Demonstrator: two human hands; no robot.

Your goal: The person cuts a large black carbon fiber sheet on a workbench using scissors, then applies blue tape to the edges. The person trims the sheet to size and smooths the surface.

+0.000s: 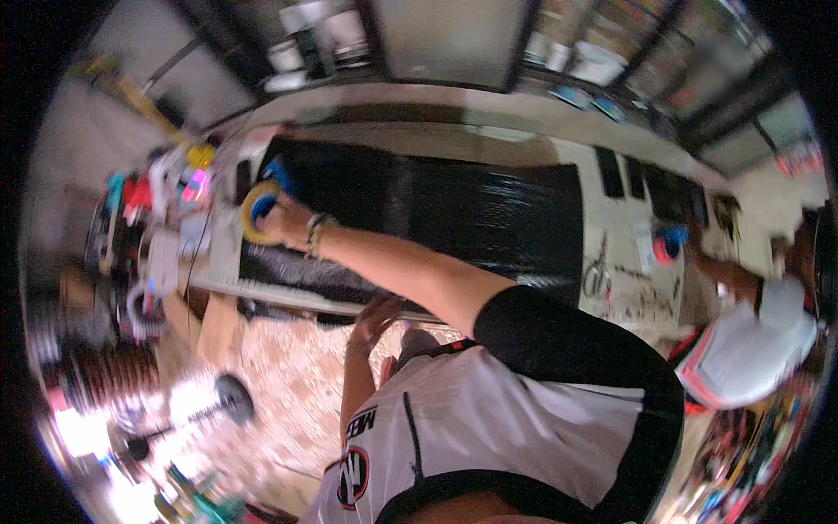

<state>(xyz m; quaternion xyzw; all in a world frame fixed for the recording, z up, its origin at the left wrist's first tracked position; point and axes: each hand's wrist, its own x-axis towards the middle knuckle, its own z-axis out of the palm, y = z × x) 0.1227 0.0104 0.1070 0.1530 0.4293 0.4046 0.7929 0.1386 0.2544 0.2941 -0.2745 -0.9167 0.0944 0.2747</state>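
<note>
My right hand (pixel 288 226) reaches across to the left end of the table and holds a yellow tape roll (pixel 249 219) with a blue inner side. A blue object (pixel 280 175) shows just beyond the fingers; blur hides what it is. Below the hand and forearm lies a wide sheet of glossy black material (pixel 491 209), spread over the light table. My left hand (pixel 378 319) is at the table's front edge, close to my body. It is blurred, and whether it touches the edge or grips anything does not show.
At right, a person in a light shirt (pixel 746 347) reaches over the table, a blue and red object (pixel 671 243) near their hand. Dark flat pieces (pixel 609 171) and scissors (pixel 597 278) lie there. Cluttered items (pixel 137 193) stand left; a pedestal-like black disc (pixel 234 398) stands on the floor.
</note>
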